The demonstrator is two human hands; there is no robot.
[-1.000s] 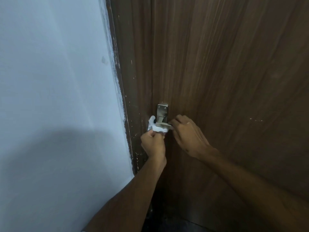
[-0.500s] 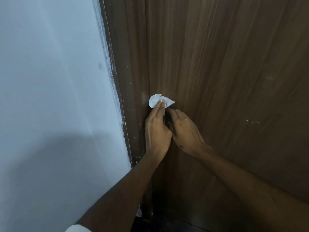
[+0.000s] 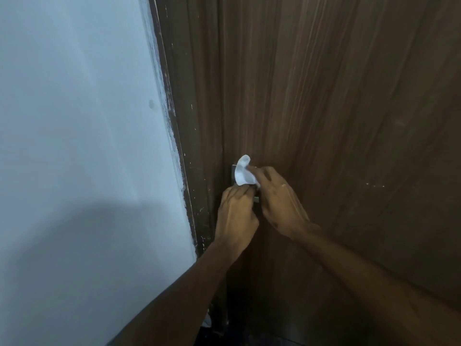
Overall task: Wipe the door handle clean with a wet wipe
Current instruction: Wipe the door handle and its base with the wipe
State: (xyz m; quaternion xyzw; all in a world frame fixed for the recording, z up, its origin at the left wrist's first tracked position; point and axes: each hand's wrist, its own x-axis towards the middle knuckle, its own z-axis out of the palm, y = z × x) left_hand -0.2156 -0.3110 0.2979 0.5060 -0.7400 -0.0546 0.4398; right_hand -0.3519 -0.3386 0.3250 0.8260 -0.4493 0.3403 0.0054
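Comparing with a second ago, the crumpled white wet wipe (image 3: pixel 243 174) is now pinched by the right hand (image 3: pixel 279 198) over the metal door handle (image 3: pixel 233 174); the left hand (image 3: pixel 235 216) is curled below, grip unclear. Wiping is judged underway.

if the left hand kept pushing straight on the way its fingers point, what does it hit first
Most likely the crumpled white wet wipe, just above the left hand and draped over the metal door handle plate. Behind those is the brown wooden door. Depth is hard to judge.
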